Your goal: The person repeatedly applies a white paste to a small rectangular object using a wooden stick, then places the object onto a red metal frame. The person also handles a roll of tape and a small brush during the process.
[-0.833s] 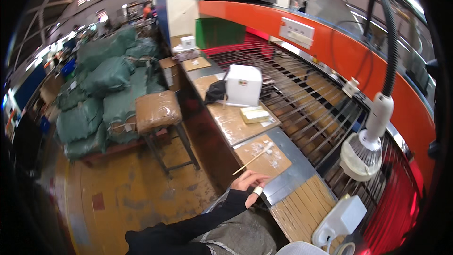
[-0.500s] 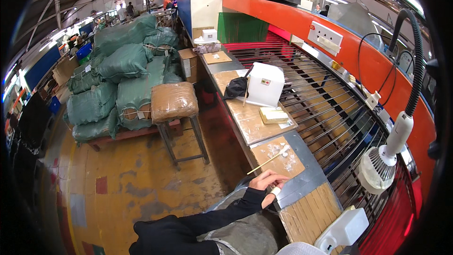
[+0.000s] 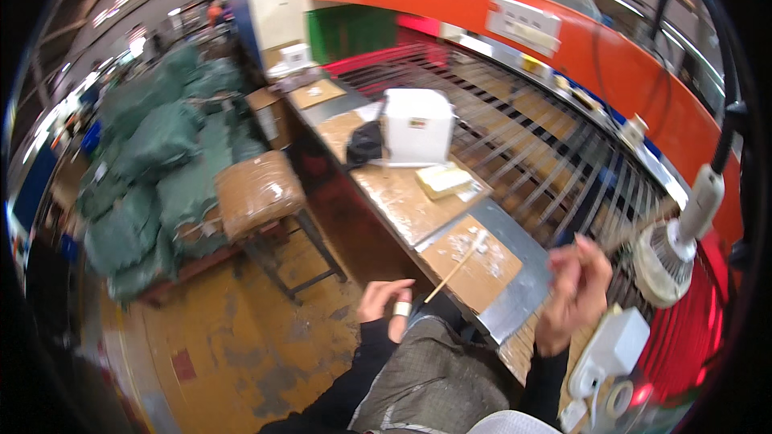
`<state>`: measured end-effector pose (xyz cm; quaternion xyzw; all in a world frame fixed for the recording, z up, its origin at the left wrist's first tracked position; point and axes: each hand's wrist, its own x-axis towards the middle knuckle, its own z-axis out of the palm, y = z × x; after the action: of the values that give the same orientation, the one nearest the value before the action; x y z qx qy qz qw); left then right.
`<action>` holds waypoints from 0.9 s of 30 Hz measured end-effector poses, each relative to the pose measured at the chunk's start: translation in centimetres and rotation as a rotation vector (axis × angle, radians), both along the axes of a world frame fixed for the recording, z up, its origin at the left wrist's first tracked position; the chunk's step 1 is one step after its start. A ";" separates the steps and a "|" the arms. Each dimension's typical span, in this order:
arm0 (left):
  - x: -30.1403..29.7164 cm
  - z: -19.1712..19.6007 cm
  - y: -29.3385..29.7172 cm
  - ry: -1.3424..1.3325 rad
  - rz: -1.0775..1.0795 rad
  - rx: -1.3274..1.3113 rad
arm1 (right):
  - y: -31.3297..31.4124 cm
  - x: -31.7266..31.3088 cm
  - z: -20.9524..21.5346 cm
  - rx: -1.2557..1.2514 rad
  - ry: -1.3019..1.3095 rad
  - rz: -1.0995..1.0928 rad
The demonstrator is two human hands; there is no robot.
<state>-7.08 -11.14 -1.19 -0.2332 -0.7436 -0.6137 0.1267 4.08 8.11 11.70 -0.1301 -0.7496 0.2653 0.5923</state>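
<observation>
Sacks: green sacks (image 3: 153,169) are piled at the far left, beyond the bench.
Stool: a stool with a tape-wrapped seat (image 3: 256,191) is seen between the sacks and the bench's near edge.
Left hand: the left hand (image 3: 386,304) is held just off the near edge of the bench (image 3: 402,201), its fingers curled – whether the stick's low end is pinched cannot be told.
Stick: a thin wooden stick (image 3: 455,265) lies aslant over the near edge, its long axis running from the left hand up and right – the far tip points onto a cardboard sheet (image 3: 474,261).
Box: a white box (image 3: 418,124) stands further along the bench.
Right hand: the right hand (image 3: 572,293) is raised over the bench's right corner, blurred; its grip cannot be told.
</observation>
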 end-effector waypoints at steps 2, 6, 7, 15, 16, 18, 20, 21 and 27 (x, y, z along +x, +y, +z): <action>-1.0 -0.4 -0.8 -0.011 0.048 -0.009 | 2.3 -4.3 0.3 0.036 0.060 0.008; -2.5 -1.3 -1.6 0.008 0.111 -0.012 | 6.5 -11.2 1.4 -0.042 -0.041 -0.052; -2.8 -1.5 -1.8 0.010 0.124 -0.006 | 7.4 -12.4 1.6 -0.097 -0.074 -0.068; -4.4 -2.8 -1.8 -0.028 0.139 -0.004 | 12.9 -19.0 2.3 0.072 -0.152 -0.247; -4.5 -2.9 -1.7 -0.030 0.139 -0.010 | 13.2 -19.6 2.5 0.063 -0.153 -0.254; -4.8 -3.1 -1.4 -0.024 0.136 -0.008 | 13.6 -20.4 2.7 0.070 -0.140 -0.256; -4.9 -3.2 -1.2 -0.020 0.133 -0.013 | 13.8 -20.8 2.8 0.064 -0.130 -0.251; -4.9 -3.2 -1.1 -0.018 0.130 -0.016 | 13.9 -20.9 2.7 0.052 -0.131 -0.262; -5.0 -3.4 -1.0 -0.034 0.121 -0.038 | 14.7 -20.7 2.1 -0.018 -0.126 -0.296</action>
<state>-12.12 -12.17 -4.57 -0.1796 -0.7701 -0.5943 0.1465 -16.63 22.83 13.81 -0.2608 -0.7553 0.1733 0.5757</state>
